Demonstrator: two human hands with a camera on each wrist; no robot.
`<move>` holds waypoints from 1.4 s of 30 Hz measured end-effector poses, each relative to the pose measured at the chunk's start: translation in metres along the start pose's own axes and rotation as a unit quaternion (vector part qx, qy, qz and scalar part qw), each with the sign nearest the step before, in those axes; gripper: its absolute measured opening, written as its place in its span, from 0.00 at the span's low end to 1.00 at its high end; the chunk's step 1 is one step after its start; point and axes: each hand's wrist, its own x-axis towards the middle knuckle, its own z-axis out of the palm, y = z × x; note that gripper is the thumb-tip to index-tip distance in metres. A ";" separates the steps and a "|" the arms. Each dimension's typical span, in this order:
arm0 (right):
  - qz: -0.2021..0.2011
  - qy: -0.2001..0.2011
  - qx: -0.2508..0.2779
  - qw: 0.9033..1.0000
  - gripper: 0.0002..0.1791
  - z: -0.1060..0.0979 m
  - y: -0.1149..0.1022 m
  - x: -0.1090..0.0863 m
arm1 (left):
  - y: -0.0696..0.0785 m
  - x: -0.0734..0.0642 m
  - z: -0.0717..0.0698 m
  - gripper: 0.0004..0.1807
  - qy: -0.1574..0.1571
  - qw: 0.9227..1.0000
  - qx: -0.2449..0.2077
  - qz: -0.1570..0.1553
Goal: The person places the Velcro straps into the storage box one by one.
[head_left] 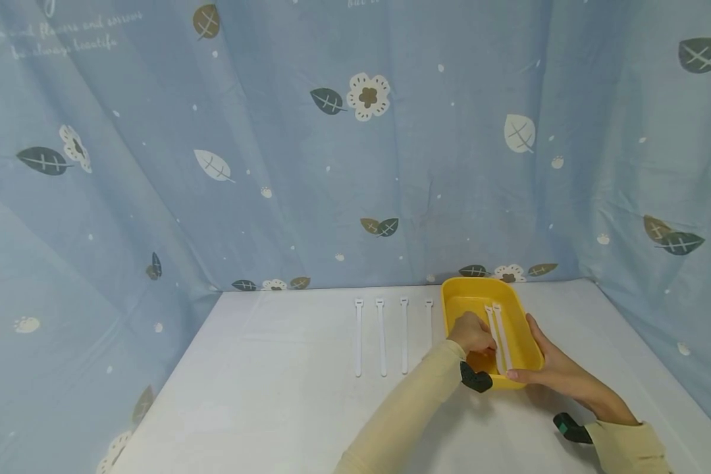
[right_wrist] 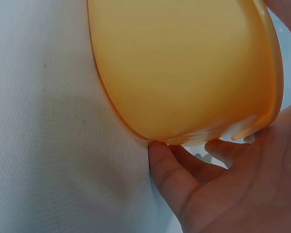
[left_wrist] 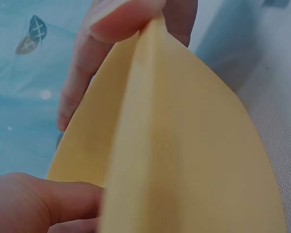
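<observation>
A yellow plastic tray [head_left: 533, 345] rests on the white table, with two white cable ties lying lengthwise inside it. My left hand [head_left: 473, 334] reaches over the tray's left wall. Its curled fingers pinch the left cable tie [head_left: 492, 322] near the middle; the fingertips are partly hidden. Beside that, the right cable tie [head_left: 503, 339] lies untouched. With thumb on the rim and fingers along the outer wall, my right hand [head_left: 553, 368] grips the tray's near right corner. The left wrist view shows the tray wall hiding part of the left hand [left_wrist: 43, 204].
Several more white cable ties [head_left: 382, 336] lie in a spaced row on the table [head_left: 284, 395], left of the tray, heads toward the back. The left forearm partly covers the one nearest the tray. A blue patterned curtain [head_left: 308, 164] hangs behind and at the sides.
</observation>
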 end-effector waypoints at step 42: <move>0.034 0.009 -0.003 0.999 0.75 0.003 -0.005 0.001 | 0.000 -0.017 -0.068 0.13 -0.050 0.988 -0.112 0.089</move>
